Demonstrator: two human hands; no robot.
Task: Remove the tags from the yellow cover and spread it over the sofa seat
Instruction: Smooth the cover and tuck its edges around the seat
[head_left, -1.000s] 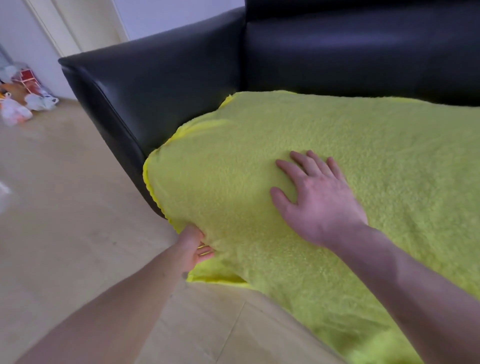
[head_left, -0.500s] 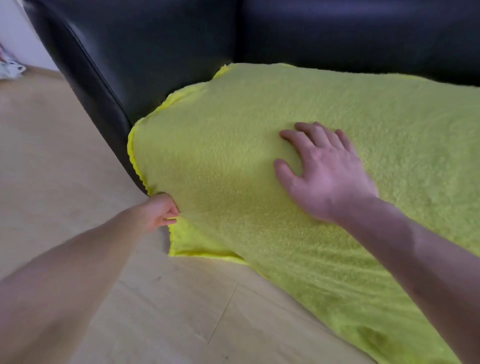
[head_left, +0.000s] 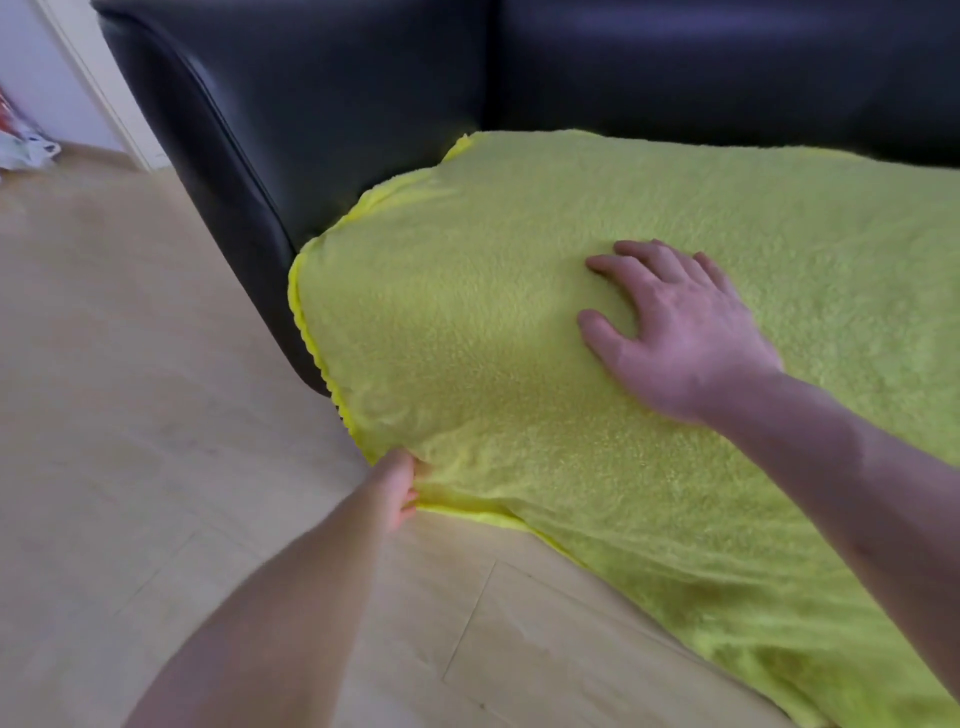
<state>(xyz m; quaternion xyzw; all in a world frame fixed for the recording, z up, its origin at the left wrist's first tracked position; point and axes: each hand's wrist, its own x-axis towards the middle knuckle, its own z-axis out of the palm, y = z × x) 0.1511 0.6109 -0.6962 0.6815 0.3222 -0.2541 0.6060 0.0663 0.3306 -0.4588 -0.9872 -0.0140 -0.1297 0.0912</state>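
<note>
A fluffy yellow cover (head_left: 467, 322) lies spread over the seat of a black leather sofa (head_left: 322, 114), its front edge hanging toward the floor. My right hand (head_left: 680, 332) rests flat on top of the cover, fingers apart, palm down. My left hand (head_left: 402, 491) pinches the cover's front left corner low at the seat's front edge. No tags are visible.
The sofa's left armrest (head_left: 218, 171) stands beside the cover's left edge. Light wooden floor (head_left: 130, 415) fills the left and bottom. Some blurred colourful items (head_left: 23, 145) lie at the far left by a white wall.
My left hand has shifted along the cover's front left corner and still grips it. My right hand stays flat on the cover. The camera view has swung slightly.
</note>
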